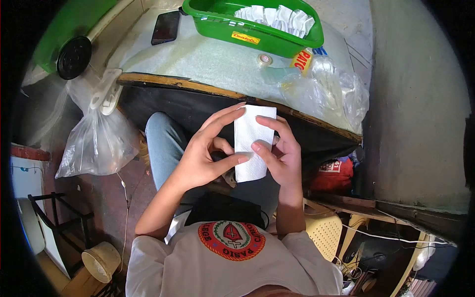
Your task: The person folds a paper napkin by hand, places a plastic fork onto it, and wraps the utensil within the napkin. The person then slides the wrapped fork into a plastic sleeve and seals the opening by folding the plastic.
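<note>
Between my two hands is a folded white paper napkin (253, 128), held upright over my lap in front of the table edge. My left hand (210, 146) pinches its left side, with fingertips at the top corner and the thumb lower down. My right hand (281, 148) grips the right side, index finger and thumb lying on the front face. The remaining fingers of both hands are partly hidden behind the napkin. Beyond them on the table stands a green basin (217, 25) with several folded white napkin bundles (277, 19) in it.
A dark phone (166, 27), a tape roll (264, 60) and clear plastic bags (321, 91) lie on the table (168, 59). At left a plastic bag (101, 143) hangs from a white clip near the table's corner. A bucket (101, 261) stands on the floor.
</note>
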Available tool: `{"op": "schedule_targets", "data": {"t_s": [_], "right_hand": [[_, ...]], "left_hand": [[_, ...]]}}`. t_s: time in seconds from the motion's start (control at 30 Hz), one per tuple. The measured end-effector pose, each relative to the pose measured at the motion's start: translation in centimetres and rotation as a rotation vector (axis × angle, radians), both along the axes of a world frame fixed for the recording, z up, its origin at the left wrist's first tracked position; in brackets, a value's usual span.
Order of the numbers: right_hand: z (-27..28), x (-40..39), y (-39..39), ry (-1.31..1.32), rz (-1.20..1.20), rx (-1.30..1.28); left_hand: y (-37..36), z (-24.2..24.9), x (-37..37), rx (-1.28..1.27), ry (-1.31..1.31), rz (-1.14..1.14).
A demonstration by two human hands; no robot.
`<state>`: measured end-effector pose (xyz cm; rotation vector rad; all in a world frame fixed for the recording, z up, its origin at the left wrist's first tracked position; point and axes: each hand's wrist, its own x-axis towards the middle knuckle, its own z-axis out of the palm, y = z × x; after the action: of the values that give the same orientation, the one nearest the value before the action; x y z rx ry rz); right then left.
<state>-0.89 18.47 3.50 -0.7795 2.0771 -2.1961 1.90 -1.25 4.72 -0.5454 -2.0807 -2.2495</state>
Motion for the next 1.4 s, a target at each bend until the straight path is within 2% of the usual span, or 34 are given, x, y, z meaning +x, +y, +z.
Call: {"op": "schedule_targets", "data": {"t_s": [0.2,0.37,0.6,0.67,0.77,1.2,1.4], "right_hand": [[-0.1,-0.1,-0.2,0.044,-0.057,0.009],[-0.1,0.2,-0.3,-0.076,-0.037,-0.060],[-0.9,0.8,-0.2,-0.091,0.043,-0.022],[-0.9,1.3,-0.3,-0.216,0.053,-0.103],[-0.8,1.5,-0.2,-0.243,0.038,-0.101],[-0.8,1.4,-0.2,-0.227,0.016,-0.099],[-1.2,1.2,0.1,-0.118,0.009,-0.015]], "left_hand": [[-0.3,-0.2,-0.2,0.002,-0.003,-0.015],[-0.4,0.1,0.0,0.041,-0.026,-0.018],[-0.4,0.4,-0.1,0.052,-0.030,0.062],[-0.4,0.4,-0.1,0.060,-0.032,0.066],[-0.4,0.2,-0.4,0.051,-0.023,0.082],[-0.3,-0.2,-0.6,0.056,-0.014,0.163],[-0.3,0.0,-0.6,0.070,-0.022,0.172]]}}
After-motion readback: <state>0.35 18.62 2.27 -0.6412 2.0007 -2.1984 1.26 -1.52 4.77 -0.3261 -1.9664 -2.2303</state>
